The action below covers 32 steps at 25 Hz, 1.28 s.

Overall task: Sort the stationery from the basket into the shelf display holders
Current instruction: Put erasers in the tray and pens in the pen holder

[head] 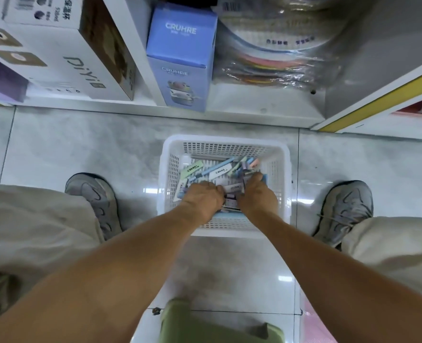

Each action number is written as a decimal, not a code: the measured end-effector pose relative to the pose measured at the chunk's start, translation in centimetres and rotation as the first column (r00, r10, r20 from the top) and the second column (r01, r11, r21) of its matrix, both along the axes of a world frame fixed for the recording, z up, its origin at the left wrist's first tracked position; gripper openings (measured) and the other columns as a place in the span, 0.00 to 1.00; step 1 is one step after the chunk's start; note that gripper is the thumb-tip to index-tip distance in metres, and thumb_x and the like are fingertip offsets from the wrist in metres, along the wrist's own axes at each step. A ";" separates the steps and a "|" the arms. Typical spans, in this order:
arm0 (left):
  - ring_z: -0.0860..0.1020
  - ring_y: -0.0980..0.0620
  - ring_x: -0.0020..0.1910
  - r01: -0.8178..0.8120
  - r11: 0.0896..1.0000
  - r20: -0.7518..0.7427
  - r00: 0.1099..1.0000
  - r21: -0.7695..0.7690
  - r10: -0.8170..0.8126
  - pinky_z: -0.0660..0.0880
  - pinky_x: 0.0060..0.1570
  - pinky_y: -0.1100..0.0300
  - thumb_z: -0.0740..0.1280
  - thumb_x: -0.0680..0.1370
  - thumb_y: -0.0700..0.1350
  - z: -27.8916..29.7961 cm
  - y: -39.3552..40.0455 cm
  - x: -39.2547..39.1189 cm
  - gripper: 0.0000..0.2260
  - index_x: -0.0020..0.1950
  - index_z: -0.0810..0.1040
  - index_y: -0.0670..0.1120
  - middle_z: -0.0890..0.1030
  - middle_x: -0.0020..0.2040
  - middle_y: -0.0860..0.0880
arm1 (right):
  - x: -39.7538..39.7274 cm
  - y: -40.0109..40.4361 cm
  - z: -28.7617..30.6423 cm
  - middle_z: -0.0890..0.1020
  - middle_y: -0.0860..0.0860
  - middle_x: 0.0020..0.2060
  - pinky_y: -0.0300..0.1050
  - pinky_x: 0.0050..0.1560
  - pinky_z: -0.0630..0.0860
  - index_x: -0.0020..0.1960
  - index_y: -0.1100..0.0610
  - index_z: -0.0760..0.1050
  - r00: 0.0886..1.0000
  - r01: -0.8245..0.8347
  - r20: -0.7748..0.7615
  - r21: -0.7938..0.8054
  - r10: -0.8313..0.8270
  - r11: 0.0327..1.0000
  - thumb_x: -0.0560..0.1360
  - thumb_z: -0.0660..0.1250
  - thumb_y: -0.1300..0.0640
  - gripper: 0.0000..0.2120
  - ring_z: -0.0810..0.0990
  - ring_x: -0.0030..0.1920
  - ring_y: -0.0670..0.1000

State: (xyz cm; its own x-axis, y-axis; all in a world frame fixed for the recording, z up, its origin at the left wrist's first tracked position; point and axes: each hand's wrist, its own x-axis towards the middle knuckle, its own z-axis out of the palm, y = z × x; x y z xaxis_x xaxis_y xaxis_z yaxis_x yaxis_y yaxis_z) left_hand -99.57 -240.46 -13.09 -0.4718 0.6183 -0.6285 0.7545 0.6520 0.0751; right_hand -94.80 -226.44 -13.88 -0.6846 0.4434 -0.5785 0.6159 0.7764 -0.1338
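A white perforated basket (226, 147) is set on the tiled floor (68, 144) between two grey shoes, just in front of the bottom shelf (242, 105), and pastel stationery (219, 169) is heaped inside it. The left hand (203, 198) is seen curled into the pile, its grip closed around several pieces. The right hand (257, 195), just beside it, is likewise closed on pieces there.
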 end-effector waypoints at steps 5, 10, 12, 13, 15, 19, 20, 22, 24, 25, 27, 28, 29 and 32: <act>0.76 0.49 0.42 -0.166 0.984 0.213 0.966 0.063 0.149 0.75 0.41 0.55 0.67 0.77 0.48 1.5 -1.3 -1.2 0.15 0.63 0.75 0.45 0.78 0.46 0.48 | -0.5 1.6 2.0 0.78 0.50 0.40 0.44 0.32 0.76 0.58 0.54 0.67 0.996 0.090 -0.003 -0.259 -0.094 0.962 0.77 0.64 0.57 0.11 0.78 0.35 0.50; 0.80 0.48 0.31 -0.772 0.636 0.688 0.465 0.007 0.557 0.78 0.30 0.58 0.72 0.73 0.44 2.9 -1.7 -2.5 0.06 0.45 0.77 0.44 0.81 0.36 0.45 | -1.8 4.4 4.9 0.82 0.49 0.27 0.42 0.24 0.66 0.51 0.57 0.71 0.938 0.317 0.069 -0.567 -0.340 0.760 0.73 0.66 0.63 0.08 0.71 0.23 0.50; 0.79 0.46 0.28 -0.936 0.347 0.770 0.183 -0.054 0.611 0.78 0.30 0.57 0.74 0.73 0.41 3.7 -1.5 -2.6 0.08 0.46 0.78 0.39 0.82 0.31 0.44 | -1.5 4.0 5.5 0.84 0.53 0.31 0.49 0.30 0.70 0.53 0.58 0.72 0.932 0.328 0.082 -0.608 -0.354 0.723 0.73 0.66 0.65 0.10 0.76 0.31 0.54; 0.80 0.44 0.29 -0.969 0.231 0.793 0.073 -0.087 0.605 0.80 0.33 0.54 0.74 0.73 0.40 4.0 -1.2 -2.5 0.09 0.48 0.79 0.37 0.82 0.32 0.42 | -1.1 3.3 5.5 0.85 0.55 0.34 0.52 0.35 0.72 0.53 0.58 0.72 0.929 0.330 0.095 -0.652 -0.358 0.683 0.74 0.66 0.65 0.09 0.79 0.35 0.57; 0.84 0.41 0.36 -0.988 0.039 0.812 -0.103 -0.153 0.575 0.82 0.39 0.48 0.72 0.72 0.38 4.2 -0.2 -2.3 0.12 0.52 0.78 0.34 0.84 0.39 0.38 | -0.3 1.8 5.4 0.85 0.59 0.38 0.57 0.42 0.75 0.52 0.58 0.75 0.923 0.323 0.103 -0.731 -0.370 0.601 0.74 0.66 0.65 0.08 0.83 0.42 0.61; 0.85 0.38 0.40 -0.955 -0.119 0.808 -0.293 -0.271 0.512 0.82 0.39 0.42 0.71 0.72 0.34 3.9 1.3 -1.2 0.11 0.54 0.79 0.35 0.84 0.43 0.35 | 0.3 0.0 4.9 0.87 0.57 0.44 0.51 0.45 0.82 0.55 0.59 0.79 0.897 0.318 0.107 -0.830 -0.429 0.458 0.74 0.68 0.69 0.11 0.86 0.47 0.58; 0.84 0.37 0.42 -0.944 -0.132 0.806 -0.327 -0.303 0.492 0.82 0.41 0.40 0.70 0.73 0.35 3.6 1.4 -1.0 0.10 0.54 0.80 0.36 0.84 0.45 0.35 | 0.4 -0.1 4.7 0.87 0.57 0.45 0.51 0.47 0.83 0.55 0.61 0.79 0.884 0.335 0.136 -0.852 -0.448 0.402 0.73 0.68 0.71 0.12 0.86 0.48 0.58; 0.84 0.36 0.46 -0.913 -0.167 0.799 -0.407 -0.373 0.442 0.80 0.45 0.37 0.69 0.76 0.38 3.0 1.1 -0.7 0.10 0.56 0.80 0.37 0.84 0.47 0.36 | 0.5 0.0 4.3 0.85 0.63 0.49 0.58 0.53 0.82 0.55 0.66 0.78 0.858 0.378 0.196 -0.867 -0.475 0.324 0.73 0.65 0.75 0.13 0.85 0.51 0.62; 0.83 0.37 0.49 -0.891 -0.173 0.798 -0.453 -0.420 0.397 0.79 0.49 0.36 0.69 0.78 0.43 2.6 0.9 -0.6 0.13 0.60 0.78 0.39 0.84 0.50 0.37 | 0.5 0.2 4.1 0.84 0.63 0.51 0.59 0.56 0.81 0.54 0.65 0.79 0.862 0.385 0.198 -0.855 -0.466 0.348 0.73 0.66 0.75 0.12 0.84 0.53 0.62; 0.83 0.37 0.51 -0.885 -0.168 0.798 -0.465 -0.435 0.383 0.79 0.51 0.37 0.69 0.78 0.45 2.4 0.8 -0.5 0.15 0.62 0.77 0.39 0.84 0.52 0.38 | 0.5 0.3 4.0 0.85 0.62 0.50 0.59 0.57 0.81 0.53 0.64 0.80 0.869 0.386 0.187 -0.836 -0.458 0.390 0.73 0.67 0.74 0.11 0.84 0.53 0.61; 0.82 0.39 0.53 -0.889 -0.146 0.805 -0.455 -0.434 0.380 0.79 0.54 0.40 0.70 0.78 0.49 1.9 0.8 -0.3 0.20 0.66 0.73 0.40 0.82 0.57 0.39 | 0.4 0.5 3.8 0.85 0.60 0.49 0.59 0.57 0.81 0.51 0.62 0.81 0.871 0.401 0.160 -0.776 -0.465 0.486 0.73 0.71 0.70 0.08 0.84 0.53 0.61; 0.83 0.40 0.52 -0.902 -0.124 0.816 -0.428 -0.414 0.388 0.79 0.54 0.43 0.70 0.77 0.50 1.7 0.8 -0.2 0.21 0.65 0.74 0.41 0.82 0.57 0.40 | 0.4 0.6 3.7 0.86 0.60 0.49 0.59 0.57 0.81 0.50 0.61 0.81 0.872 0.408 0.153 -0.751 -0.464 0.519 0.74 0.73 0.68 0.07 0.84 0.53 0.61; 0.83 0.42 0.50 -0.919 -0.096 0.832 -0.388 -0.383 0.397 0.80 0.52 0.46 0.71 0.77 0.52 1.5 0.6 -0.1 0.19 0.62 0.77 0.41 0.84 0.54 0.41 | 0.4 0.8 3.7 0.86 0.60 0.49 0.60 0.57 0.81 0.50 0.61 0.82 0.875 0.411 0.155 -0.740 -0.459 0.532 0.74 0.74 0.66 0.06 0.84 0.53 0.62; 0.84 0.44 0.47 -0.953 -0.007 0.878 -0.281 -0.302 0.388 0.80 0.51 0.48 0.72 0.75 0.51 1.2 -0.1 -0.1 0.14 0.56 0.81 0.45 0.85 0.48 0.43 | 0.3 1.5 4.1 0.86 0.58 0.50 0.60 0.56 0.81 0.55 0.62 0.81 0.892 0.388 0.175 -0.770 -0.417 0.507 0.75 0.74 0.63 0.10 0.85 0.53 0.59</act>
